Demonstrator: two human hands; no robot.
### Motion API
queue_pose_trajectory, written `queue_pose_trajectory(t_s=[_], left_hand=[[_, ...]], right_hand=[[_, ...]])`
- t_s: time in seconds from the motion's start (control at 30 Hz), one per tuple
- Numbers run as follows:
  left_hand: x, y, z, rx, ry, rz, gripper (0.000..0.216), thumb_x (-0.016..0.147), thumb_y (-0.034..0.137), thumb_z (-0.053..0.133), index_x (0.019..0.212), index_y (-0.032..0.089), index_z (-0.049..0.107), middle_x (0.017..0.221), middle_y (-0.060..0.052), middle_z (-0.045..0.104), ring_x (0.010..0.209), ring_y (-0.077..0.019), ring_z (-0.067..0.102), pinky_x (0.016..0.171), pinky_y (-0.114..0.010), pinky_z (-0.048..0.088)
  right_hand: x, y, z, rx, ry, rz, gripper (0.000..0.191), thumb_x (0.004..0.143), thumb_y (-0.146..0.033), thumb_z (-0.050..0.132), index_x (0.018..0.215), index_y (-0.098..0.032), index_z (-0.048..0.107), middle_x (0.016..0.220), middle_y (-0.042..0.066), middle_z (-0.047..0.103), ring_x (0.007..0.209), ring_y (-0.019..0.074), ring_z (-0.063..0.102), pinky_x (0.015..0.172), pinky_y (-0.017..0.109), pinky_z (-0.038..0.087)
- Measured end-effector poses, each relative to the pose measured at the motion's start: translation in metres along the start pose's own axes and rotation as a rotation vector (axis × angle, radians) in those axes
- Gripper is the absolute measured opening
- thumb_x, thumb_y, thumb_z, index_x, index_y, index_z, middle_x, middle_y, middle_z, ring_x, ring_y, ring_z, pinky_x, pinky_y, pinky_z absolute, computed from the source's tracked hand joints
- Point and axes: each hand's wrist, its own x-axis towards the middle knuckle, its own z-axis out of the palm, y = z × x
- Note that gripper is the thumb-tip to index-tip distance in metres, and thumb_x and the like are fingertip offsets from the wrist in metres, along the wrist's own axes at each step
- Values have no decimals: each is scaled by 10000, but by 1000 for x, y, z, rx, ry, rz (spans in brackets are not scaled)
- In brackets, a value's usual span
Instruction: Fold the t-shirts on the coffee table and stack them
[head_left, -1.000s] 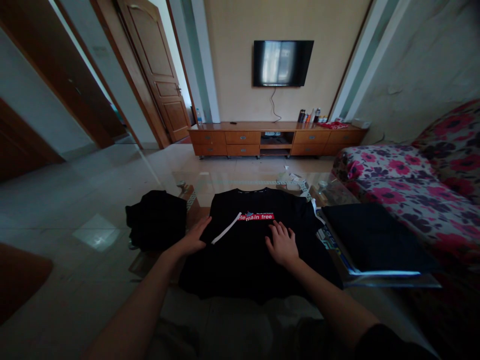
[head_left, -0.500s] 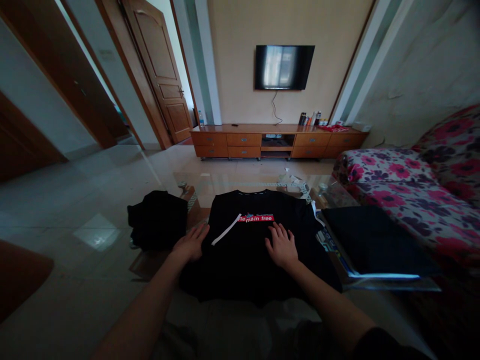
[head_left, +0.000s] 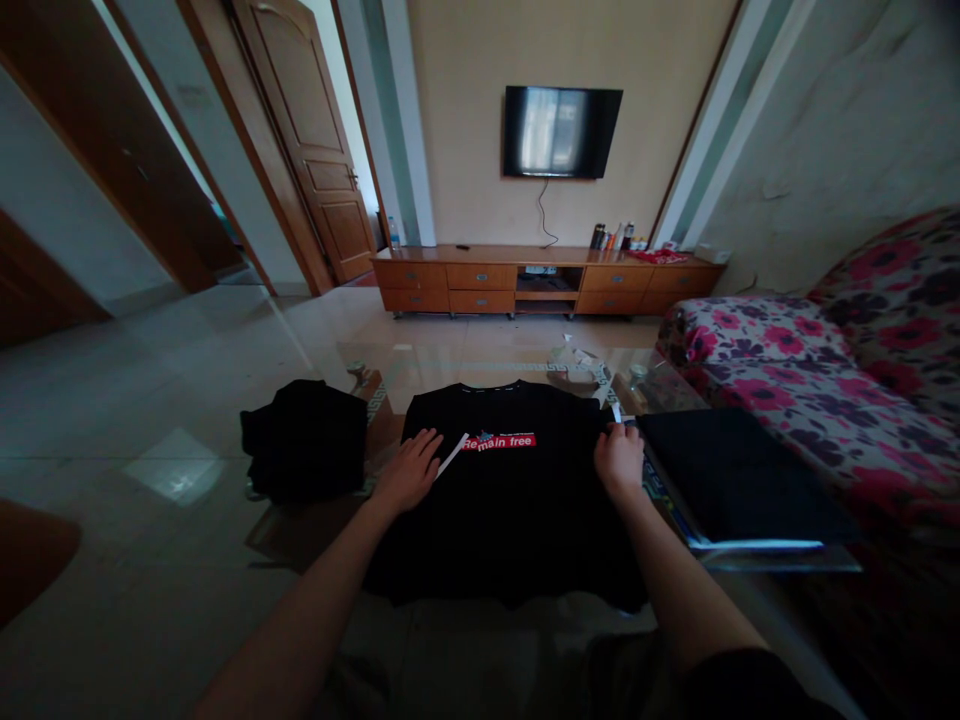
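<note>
A black T-shirt [head_left: 510,520] lies spread on the glass coffee table [head_left: 420,362], its neckline at the far side. A red print on its chest reads "Remain free". My left hand [head_left: 411,472] rests flat on the shirt's left part with fingers outstretched, covering the lower end of a white stripe [head_left: 452,456]. At the right edge, my right hand [head_left: 621,465] has its fingers curled over the sleeve side of the shirt, where a bit of white trim shows above the knuckles. The fingertips there are partly hidden.
Left of the shirt lies a bundle of black cloth [head_left: 307,440]. A dark, flat folder-like item [head_left: 739,475] sits at the table's right end. Beyond it stands a flowered sofa [head_left: 795,400]. A low wooden TV cabinet [head_left: 480,275] runs along the far wall.
My right hand has moved from the chest to the shirt's right edge and closed there, and that side has drawn inward. My left hand has slid right onto the white stripe.
</note>
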Motion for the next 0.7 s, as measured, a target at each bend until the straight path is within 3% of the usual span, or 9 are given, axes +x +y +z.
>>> queue_pose_trajectory(t_s=[0.17, 0.37, 0.43, 0.6, 0.7], left_hand=[[-6, -19, 13, -10, -100, -20, 649, 1028, 553, 320, 1619, 286, 313, 1712, -30, 224, 1583, -279, 167, 1267, -503, 170], [-20, -28, 12, -2, -130, -28, 721, 1008, 650, 317, 1634, 295, 270, 1720, -27, 183, 1590, -282, 128, 1274, -500, 136], [-22, -28, 12, 0, -128, -32, 724, 1009, 653, 312, 1635, 291, 269, 1719, -30, 188, 1590, -279, 130, 1274, -496, 134], [-21, -25, 11, -4, -101, -39, 704, 1005, 644, 334, 1625, 312, 297, 1715, -17, 213, 1586, -282, 149, 1272, -491, 139], [-21, -25, 11, -4, -93, -35, 708, 1002, 647, 334, 1624, 308, 302, 1714, -20, 220, 1585, -288, 156, 1270, -493, 146]], right_hand=[[10, 37, 11, -124, -37, 36, 407, 937, -281, 479, 1210, -47, 670, 1209, 307, 588, 1163, 401, 556, 909, 510, 490], [11, 35, 20, -53, -127, 164, 457, 850, -372, 591, 1154, -50, 702, 1269, 351, 554, 1289, 475, 490, 964, 624, 455], [15, 34, 20, -4, -152, 181, 444, 825, -343, 620, 1152, -51, 693, 1249, 334, 588, 1255, 439, 548, 977, 564, 470], [29, 40, 10, 95, -147, 222, 360, 855, -324, 570, 1126, -115, 680, 983, 177, 728, 957, 297, 705, 874, 377, 521], [32, 44, 2, 130, -126, 242, 458, 832, -274, 564, 1258, -122, 635, 975, 148, 746, 852, 261, 715, 788, 331, 527]])
